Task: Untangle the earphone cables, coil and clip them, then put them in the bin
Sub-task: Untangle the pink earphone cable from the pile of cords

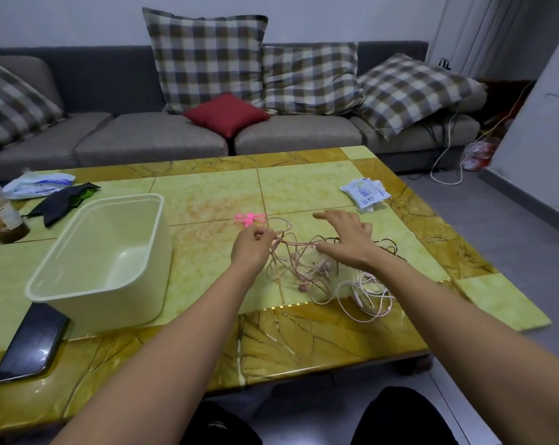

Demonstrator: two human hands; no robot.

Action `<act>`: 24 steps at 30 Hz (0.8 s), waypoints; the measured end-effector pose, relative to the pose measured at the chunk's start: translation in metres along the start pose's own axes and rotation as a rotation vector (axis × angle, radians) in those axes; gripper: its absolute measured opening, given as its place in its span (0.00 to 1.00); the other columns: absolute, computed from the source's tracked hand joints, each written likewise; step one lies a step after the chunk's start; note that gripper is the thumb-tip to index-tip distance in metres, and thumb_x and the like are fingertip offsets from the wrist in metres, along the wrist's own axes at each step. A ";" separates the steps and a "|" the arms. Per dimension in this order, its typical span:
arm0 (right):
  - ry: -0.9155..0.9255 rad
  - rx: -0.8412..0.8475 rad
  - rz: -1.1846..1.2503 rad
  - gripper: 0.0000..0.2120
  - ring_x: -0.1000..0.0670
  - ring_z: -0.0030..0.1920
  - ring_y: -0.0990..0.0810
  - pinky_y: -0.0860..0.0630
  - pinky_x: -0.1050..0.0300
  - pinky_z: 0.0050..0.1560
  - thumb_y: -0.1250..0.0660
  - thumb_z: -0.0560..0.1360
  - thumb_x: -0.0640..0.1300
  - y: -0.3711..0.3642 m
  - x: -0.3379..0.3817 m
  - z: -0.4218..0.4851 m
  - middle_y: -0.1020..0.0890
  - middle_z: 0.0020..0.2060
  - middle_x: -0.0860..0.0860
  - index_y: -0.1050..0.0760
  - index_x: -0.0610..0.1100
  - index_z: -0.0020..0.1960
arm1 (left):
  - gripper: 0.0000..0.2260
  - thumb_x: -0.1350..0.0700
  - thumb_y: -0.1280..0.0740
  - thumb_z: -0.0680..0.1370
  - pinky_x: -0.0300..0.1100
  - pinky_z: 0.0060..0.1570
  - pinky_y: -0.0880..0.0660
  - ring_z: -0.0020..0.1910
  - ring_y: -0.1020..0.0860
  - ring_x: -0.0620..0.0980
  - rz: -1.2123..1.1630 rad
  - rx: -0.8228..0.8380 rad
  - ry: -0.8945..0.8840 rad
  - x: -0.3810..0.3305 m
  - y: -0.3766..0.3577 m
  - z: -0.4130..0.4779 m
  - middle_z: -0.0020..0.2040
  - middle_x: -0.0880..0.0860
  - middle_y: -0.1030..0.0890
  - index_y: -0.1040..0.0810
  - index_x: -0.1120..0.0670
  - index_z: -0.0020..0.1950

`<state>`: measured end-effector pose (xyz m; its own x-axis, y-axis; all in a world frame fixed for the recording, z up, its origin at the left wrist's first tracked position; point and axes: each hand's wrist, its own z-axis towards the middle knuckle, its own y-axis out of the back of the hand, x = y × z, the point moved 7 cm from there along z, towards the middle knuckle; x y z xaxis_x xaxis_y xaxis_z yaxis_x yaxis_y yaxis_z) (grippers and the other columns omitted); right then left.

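A tangle of pink, white and dark earphone cables (323, 271) lies on the green tiled table, right of centre. My left hand (252, 244) pinches a pink cable strand at the tangle's left side and lifts it slightly. Over the tangle's top hovers my right hand (347, 234), fingers spread and straight, gripping nothing that I can see. Small pink clips (249, 219) lie on the table just behind my left hand. The pale plastic bin (79, 277) stands empty at the left.
A black phone (31, 343) lies at the bin's near left corner. A dark cloth (61, 200), a plastic packet (35, 184) and a jar (2, 210) sit at the far left; a tissue pack (364, 191) at the far right. The sofa stands behind the table.
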<state>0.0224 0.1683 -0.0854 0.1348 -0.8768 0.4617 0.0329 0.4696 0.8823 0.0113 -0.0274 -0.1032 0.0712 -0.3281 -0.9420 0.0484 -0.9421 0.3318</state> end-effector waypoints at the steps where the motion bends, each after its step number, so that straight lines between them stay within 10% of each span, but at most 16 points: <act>1: 0.055 -0.065 0.079 0.35 0.54 0.68 0.39 0.47 0.54 0.59 0.44 0.65 0.64 0.003 0.014 0.001 0.32 0.67 0.56 0.33 0.56 0.70 | 0.09 0.54 0.36 0.80 0.42 0.43 0.35 0.41 0.27 0.53 -0.023 0.016 -0.021 -0.002 -0.001 0.000 0.42 0.56 0.23 0.27 0.55 0.41; 6: -0.009 0.075 -0.065 0.09 0.50 0.54 0.22 0.41 0.52 0.60 0.34 0.76 0.48 -0.032 0.021 0.003 0.18 0.48 0.55 0.27 0.51 0.56 | 0.08 0.53 0.39 0.81 0.42 0.36 0.35 0.36 0.30 0.46 -0.011 -0.056 -0.096 -0.008 0.014 0.000 0.37 0.47 0.27 0.25 0.54 0.46; 11: -0.043 -0.545 -0.022 0.06 0.45 0.43 0.23 0.40 0.54 0.47 0.35 0.76 0.37 0.023 -0.012 -0.006 0.20 0.45 0.50 0.23 0.46 0.51 | 0.08 0.53 0.45 0.83 0.44 0.39 0.34 0.37 0.29 0.46 0.034 -0.340 -0.032 -0.005 0.053 0.003 0.40 0.47 0.27 0.30 0.54 0.53; 13: -0.049 -0.506 -0.095 0.08 0.43 0.46 0.23 0.38 0.53 0.46 0.36 0.76 0.37 0.024 -0.015 -0.002 0.20 0.48 0.49 0.22 0.46 0.52 | 0.07 0.53 0.46 0.84 0.44 0.39 0.34 0.37 0.29 0.47 0.022 -0.326 0.021 0.000 0.049 0.004 0.40 0.48 0.27 0.31 0.54 0.54; 17: -0.246 0.190 -0.271 0.14 0.44 0.62 0.25 0.34 0.48 0.63 0.34 0.76 0.44 -0.029 -0.038 0.000 0.20 0.58 0.49 0.23 0.51 0.61 | 0.07 0.56 0.48 0.84 0.41 0.26 0.34 0.36 0.28 0.50 0.075 -0.182 0.143 0.021 0.036 0.001 0.42 0.54 0.24 0.32 0.56 0.56; 21: -0.095 0.033 -0.131 0.30 0.48 0.65 0.33 0.43 0.49 0.62 0.42 0.67 0.64 -0.022 -0.011 0.002 0.27 0.61 0.50 0.27 0.54 0.65 | 0.07 0.57 0.48 0.84 0.34 0.17 0.34 0.32 0.30 0.48 0.035 -0.106 0.216 0.041 0.038 0.003 0.44 0.58 0.21 0.32 0.57 0.55; 24: -0.013 -0.215 -0.015 0.29 0.52 0.58 0.31 0.46 0.52 0.53 0.51 0.65 0.66 -0.010 0.015 0.008 0.25 0.53 0.55 0.26 0.52 0.56 | 0.09 0.56 0.48 0.84 0.40 0.31 0.33 0.32 0.29 0.49 0.044 -0.065 0.206 0.043 0.040 0.009 0.44 0.58 0.19 0.31 0.57 0.57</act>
<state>0.0166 0.1496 -0.0865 0.1201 -0.8845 0.4508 0.2456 0.4664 0.8498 0.0078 -0.0799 -0.1310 0.2768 -0.3410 -0.8984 0.1045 -0.9187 0.3809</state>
